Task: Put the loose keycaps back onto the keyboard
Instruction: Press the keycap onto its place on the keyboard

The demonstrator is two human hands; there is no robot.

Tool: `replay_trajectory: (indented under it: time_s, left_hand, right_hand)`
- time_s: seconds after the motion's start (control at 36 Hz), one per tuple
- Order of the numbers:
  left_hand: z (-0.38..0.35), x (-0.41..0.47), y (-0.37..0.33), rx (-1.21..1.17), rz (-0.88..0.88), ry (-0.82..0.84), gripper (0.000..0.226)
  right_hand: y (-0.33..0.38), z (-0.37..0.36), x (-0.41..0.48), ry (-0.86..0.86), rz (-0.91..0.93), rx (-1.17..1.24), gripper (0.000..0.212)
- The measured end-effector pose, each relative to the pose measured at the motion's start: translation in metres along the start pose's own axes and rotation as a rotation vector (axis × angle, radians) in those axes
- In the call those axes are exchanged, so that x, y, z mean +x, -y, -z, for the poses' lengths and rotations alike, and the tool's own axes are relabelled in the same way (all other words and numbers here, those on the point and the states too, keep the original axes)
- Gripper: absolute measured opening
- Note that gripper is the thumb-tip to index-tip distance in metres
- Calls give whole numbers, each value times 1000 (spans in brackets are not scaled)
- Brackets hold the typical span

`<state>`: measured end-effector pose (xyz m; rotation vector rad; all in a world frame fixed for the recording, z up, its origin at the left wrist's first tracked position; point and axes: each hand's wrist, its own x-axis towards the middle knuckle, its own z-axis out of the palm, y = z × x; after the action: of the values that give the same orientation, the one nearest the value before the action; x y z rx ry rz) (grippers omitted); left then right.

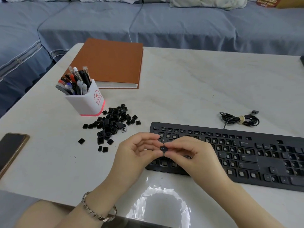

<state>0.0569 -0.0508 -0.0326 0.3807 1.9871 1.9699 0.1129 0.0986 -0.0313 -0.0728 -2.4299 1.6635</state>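
I see L hand (138,150) & R hand (189,155) both pinching one black keycap (163,148) btwn fingertips. Directly under the grip lies the keyboard (246,155), many sockets bare. Up-left of the grip, apart from it: keycap pile (113,122) on the table (181,88).
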Motion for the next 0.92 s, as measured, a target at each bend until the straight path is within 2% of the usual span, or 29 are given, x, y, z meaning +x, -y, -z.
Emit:
replay_trajectory:
  time_s: [0.06,0.11,0.28,0.42,0.53,0.61,0.78,0.92]
  left_hand:
    - [-2,1,2,3,7,6,36]
    - [-4,2,3,16,14,18,36]
    - [-18,7,13,100,52,74,34]
    - [-33,10,33,473,-67,122,32]
    - [-50,17,52,722,-248,173,25]
    - [-64,26,69,908,-330,204,38]
    - [-81,42,82,1207,-313,215,54]
    - [-83,44,85,1217,-325,197,54]
  right_hand:
    - [-3,1,0,-15,4,-10,26]
    - [-6,4,-1,-11,2,-15,18]
    - [-23,22,-8,6,-47,-185,13]
    - [-53,51,-28,0,-214,-319,10]
    - [-73,82,-45,-84,-295,-363,27]
    - [-84,106,-51,-199,-311,-393,36]
    - [-94,139,-39,-339,-357,-387,21]
    - [-98,143,-17,-354,-324,-384,10]
